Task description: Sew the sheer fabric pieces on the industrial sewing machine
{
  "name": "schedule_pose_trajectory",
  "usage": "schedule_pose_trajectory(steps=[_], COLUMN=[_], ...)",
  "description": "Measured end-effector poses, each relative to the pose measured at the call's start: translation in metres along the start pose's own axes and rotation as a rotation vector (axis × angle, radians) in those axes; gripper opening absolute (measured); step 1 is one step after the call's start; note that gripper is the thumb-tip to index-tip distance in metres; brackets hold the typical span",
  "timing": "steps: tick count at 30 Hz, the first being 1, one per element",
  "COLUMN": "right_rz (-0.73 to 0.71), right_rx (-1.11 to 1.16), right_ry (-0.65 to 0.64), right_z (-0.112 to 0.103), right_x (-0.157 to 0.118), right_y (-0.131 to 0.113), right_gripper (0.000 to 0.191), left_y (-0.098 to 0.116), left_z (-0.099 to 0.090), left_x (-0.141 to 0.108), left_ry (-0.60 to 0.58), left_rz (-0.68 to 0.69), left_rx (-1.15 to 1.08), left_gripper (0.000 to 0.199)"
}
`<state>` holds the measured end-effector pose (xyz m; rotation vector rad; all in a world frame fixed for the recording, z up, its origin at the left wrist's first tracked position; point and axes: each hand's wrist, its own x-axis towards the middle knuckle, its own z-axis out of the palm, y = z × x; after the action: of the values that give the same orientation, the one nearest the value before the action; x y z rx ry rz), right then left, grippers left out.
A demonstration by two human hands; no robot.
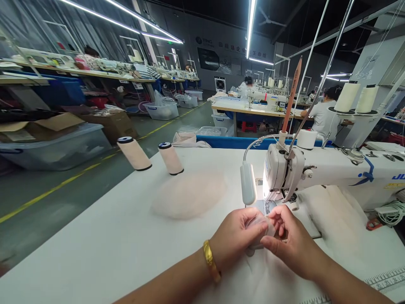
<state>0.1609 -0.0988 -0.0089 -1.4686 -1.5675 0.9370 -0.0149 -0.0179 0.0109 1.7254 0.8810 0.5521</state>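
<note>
Both hands meet just in front of the needle area of a white sewing machine [284, 169]. My left hand [236, 232], with a gold bracelet [211, 261] at its wrist, is closed on a bunched piece of thin, pale, see-through fabric [257, 223]. Curled at the other side of that fabric is my right hand [291, 242], its thumb and fingers pinching the edge. More pale cloth hangs below the hands, blurred. A slim lamp head [248, 183] lights the presser foot [268, 207]. Another sheer pale piece [190, 194] lies flat on the white table [104, 236].
Two pale thread cones [134, 154] [171, 158] stand at the table's far left edge. Sheer cloth [335, 215] lies under the machine arm. A ruler [386, 278] is at lower right. A brown pencil [292, 95] stands upright on the machine head. Other people sit at machines beyond.
</note>
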Motion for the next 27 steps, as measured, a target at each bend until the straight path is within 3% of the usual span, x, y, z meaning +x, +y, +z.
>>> schedule_pose_trajectory(steps=[4, 17, 27], right_rz=[0.003, -0.025, -0.13], right_rx=[-0.001, 0.033, -0.173], right_ry=[0.045, 0.094, 0.173], right_z=[0.0026, 0.0021, 0.0029], right_x=[0.003, 0.0047, 0.0043], right_y=[-0.0001, -0.0036, -0.0019], right_gripper=[0.022, 0.01, 0.018], left_y=[0.0027, -0.0019, -0.0053], left_z=[0.0008, 0.0025, 0.0058], left_x=[-0.0014, -0.0015, -0.0027], left_ry=[-0.002, -0.026, 0.061], left_rz=[0.021, 0.037, 0.121], left_rx=[-0.005, 0.068, 0.154], left_gripper=[0.03, 0.039, 0.025])
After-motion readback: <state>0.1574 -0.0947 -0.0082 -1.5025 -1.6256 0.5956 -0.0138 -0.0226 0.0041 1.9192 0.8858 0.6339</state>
